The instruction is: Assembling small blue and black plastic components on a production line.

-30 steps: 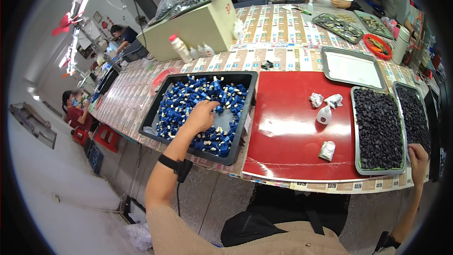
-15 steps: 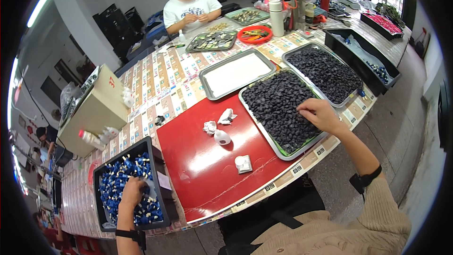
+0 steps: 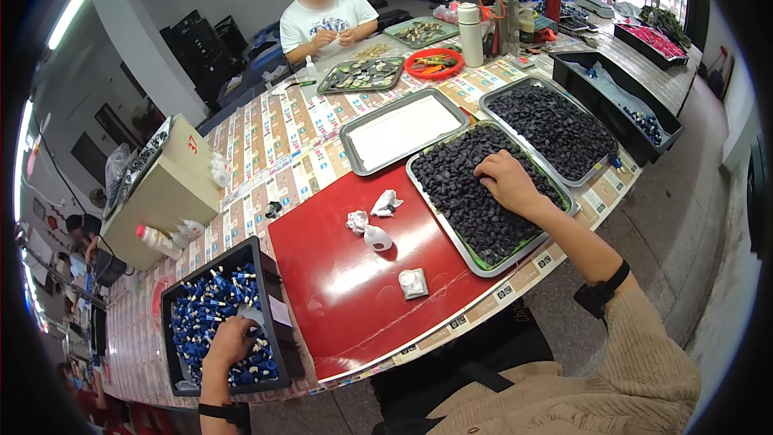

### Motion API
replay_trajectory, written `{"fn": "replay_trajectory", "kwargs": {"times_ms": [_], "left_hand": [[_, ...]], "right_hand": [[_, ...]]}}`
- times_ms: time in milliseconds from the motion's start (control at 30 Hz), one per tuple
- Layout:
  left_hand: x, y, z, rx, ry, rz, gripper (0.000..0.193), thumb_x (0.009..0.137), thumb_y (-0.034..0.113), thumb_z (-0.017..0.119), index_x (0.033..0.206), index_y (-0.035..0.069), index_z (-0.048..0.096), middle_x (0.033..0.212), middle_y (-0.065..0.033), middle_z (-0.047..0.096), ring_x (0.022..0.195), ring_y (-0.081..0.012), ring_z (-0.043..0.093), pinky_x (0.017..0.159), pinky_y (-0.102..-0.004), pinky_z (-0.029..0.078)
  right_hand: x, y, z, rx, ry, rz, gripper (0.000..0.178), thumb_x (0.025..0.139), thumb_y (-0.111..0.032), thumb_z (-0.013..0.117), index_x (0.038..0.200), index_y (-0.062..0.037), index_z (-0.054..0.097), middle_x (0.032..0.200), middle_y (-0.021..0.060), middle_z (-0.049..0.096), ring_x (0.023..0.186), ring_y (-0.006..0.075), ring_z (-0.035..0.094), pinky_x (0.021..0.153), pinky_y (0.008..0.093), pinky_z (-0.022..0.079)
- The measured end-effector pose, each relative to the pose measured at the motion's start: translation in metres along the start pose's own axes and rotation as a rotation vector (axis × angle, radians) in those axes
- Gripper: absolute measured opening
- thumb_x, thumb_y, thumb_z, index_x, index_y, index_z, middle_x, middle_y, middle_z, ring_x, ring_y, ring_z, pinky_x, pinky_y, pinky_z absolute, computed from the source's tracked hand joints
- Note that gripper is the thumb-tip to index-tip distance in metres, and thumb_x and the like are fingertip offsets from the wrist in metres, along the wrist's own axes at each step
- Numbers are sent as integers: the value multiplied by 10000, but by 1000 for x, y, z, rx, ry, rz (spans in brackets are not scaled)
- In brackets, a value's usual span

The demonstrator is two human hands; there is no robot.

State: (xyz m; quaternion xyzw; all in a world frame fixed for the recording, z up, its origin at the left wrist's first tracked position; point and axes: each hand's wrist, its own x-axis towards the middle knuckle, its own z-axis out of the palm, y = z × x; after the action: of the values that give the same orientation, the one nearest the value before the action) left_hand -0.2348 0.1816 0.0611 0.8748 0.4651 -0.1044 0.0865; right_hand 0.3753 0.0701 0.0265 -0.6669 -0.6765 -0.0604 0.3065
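Observation:
My right hand (image 3: pixel 509 183) is over the near tray of dark, pebble-like pieces (image 3: pixel 475 221), its bent fingertips drawn together just above or on the pile. Whether a piece is between those fingertips is too small to see. At the lower left, my left hand (image 3: pixel 230 341) reaches into a black bin (image 3: pixel 283 370) of small blue pieces with pale tips (image 3: pixel 201 306). Its fingers are curled together against the pile, and what they hold, if anything, is hidden. Between the hands lies a red board (image 3: pixel 338 298) with a small white bottle (image 3: pixel 377 238), crumpled white tissue (image 3: pixel 386 203) and a small pale square block (image 3: pixel 413 283).
A second tray of dark pieces (image 3: pixel 555 129) and a white-lined tray (image 3: pixel 403 130) stand beyond. Farther back are a black bin (image 3: pixel 564 72), a white flask (image 3: pixel 470 34) and a red basket (image 3: pixel 435 63). Across the table a person (image 3: pixel 330 20) handles small pieces.
My right hand has moved left and away from me, from the tray's right side toward its middle. My left hand has shifted slightly nearer within the bin.

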Motion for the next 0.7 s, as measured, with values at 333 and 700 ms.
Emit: {"fn": "replay_trajectory", "kwargs": {"times_ms": [333,700], "left_hand": [[-39,39,-11,-650,717,-102,236,850,-54,520,1077,12,528,955,-107,610,852,-186,606,747,-279,475],[-32,251,44,-2041,120,-3,340,952,63,482,1286,19,438,1108,-146,585,908,-182,613,857,-363,518]], "right_hand": [[-37,-47,-36,602,7,361,159,779,-12,702,906,-15,607,810,29,600,727,94,598,660,233,489],[-70,-132,-18,1137,-439,443,211,836,-28,678,1044,9,673,997,67,641,842,116,643,719,206,507]]}}
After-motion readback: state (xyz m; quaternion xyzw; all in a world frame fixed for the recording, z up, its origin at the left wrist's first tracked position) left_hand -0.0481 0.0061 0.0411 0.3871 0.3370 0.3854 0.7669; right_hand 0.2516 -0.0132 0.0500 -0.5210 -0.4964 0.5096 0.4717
